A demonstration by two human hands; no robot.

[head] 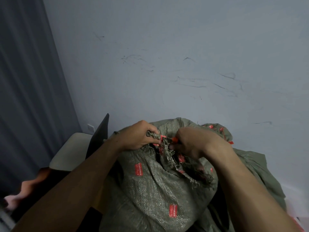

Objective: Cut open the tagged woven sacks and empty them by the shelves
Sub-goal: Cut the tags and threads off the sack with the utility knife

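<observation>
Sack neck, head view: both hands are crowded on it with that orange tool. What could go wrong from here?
1. The left hand grips the bunched neck right beside the orange tool held in the right hand; a slip could catch that left hand.
2. Frayed strands and red tags crowd the tie, so a cut may miss it.
3. The sack looks full; once opened, it may spill here.

The left hand [138,137] and right hand [192,143] are bare; the left forearm [80,178] and right forearm [242,181] are bare skin down to the picture's lower edge; both forearms look lean, wrists narrow.
</observation>
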